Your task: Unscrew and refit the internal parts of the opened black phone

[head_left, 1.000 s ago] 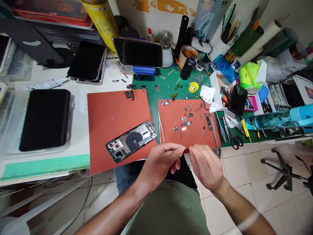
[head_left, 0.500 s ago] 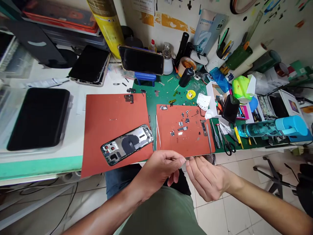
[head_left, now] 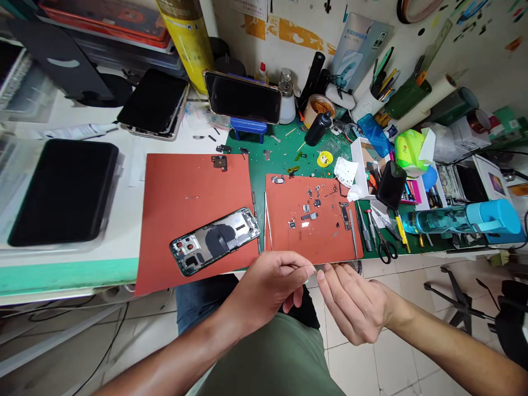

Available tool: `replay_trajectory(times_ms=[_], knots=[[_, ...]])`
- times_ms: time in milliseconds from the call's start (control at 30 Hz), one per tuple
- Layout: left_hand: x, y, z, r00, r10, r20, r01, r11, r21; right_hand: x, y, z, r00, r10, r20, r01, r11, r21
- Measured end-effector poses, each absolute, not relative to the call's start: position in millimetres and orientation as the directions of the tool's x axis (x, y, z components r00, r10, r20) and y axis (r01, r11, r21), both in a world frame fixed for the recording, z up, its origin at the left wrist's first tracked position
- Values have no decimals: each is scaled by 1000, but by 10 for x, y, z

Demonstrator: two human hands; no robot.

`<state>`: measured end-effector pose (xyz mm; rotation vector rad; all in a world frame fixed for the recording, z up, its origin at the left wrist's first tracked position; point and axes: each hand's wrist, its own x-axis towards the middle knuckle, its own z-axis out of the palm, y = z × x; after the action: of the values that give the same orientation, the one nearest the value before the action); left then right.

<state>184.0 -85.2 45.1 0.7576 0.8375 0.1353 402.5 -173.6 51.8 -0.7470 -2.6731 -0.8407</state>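
Head view: holding the left hand [head_left: 274, 286] and the right hand [head_left: 357, 302] over the lap, near the front edge of the desk [head_left: 127, 225], fingertips almost meeting. Pressing left thumb and forefinger together; bunching right fingertips closely, though cannot tell how the right thumb sits, nor whether anything lies in either pinch (too tiny to make out). Nearest the left hand, and apart from it, find the opened phone housing [head_left: 216, 239], lying slantwise, inner face up, on the left red mat [head_left: 165, 220], with camera openings toward the lower left. Beyond the right hand, see the right red mat [head_left: 322, 242], strewn with small parts [head_left: 309, 216] and bearing a narrow circuit board [head_left: 345, 215] near its right side. Note also a dark part [head_left: 219, 162] at the top of the left red mat. Right of both mats, spot the scissors [head_left: 386, 250] beside several hand tools [head_left: 365, 228], then a blue water bottle [head_left: 445, 220] on its side. Toward the back, notice a dark-screened phone [head_left: 243, 98] propped on a blue stand [head_left: 248, 126], with a black bottle [head_left: 317, 129] farther right (cap tilted a little).
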Motion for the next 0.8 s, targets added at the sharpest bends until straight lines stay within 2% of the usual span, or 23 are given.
replay_trajectory(times_ms=[67,233,400,433,467,533,600,667,733,800], knots=[[1832,-862,454,673,408,-617,169,727,665,4047,-1783,491,-815,442,373,574,699,426],[1835,-881,460,666,429,-610,169,709,684,4076,-1892,411,-655,595,466,719,681,141],[1835,-886,471,664,444,-602,176,690,702,4014,-1862,416,-644,576,504,732,656,186],[1833,-885,474,666,441,-601,179,689,703,3984,-1851,426,-622,585,520,745,646,165],[1831,-884,477,668,439,-601,181,687,704,3949,-1845,441,-576,617,535,769,631,101],[1828,-881,482,669,439,-600,183,685,705,3869,-1847,480,-396,759,518,821,545,-172],[1826,-880,486,668,443,-598,185,680,710,3796,-1868,530,-161,922,353,784,336,-521],[1825,-880,490,667,450,-594,191,668,720,3745,-1898,577,9,995,96,653,67,-755],[1827,-879,493,665,460,-588,201,648,735,3717,-1924,603,90,990,-106,506,-137,-852],[1832,-880,494,664,475,-578,210,624,753,3700,-1937,605,129,964,-234,380,-266,-886]])
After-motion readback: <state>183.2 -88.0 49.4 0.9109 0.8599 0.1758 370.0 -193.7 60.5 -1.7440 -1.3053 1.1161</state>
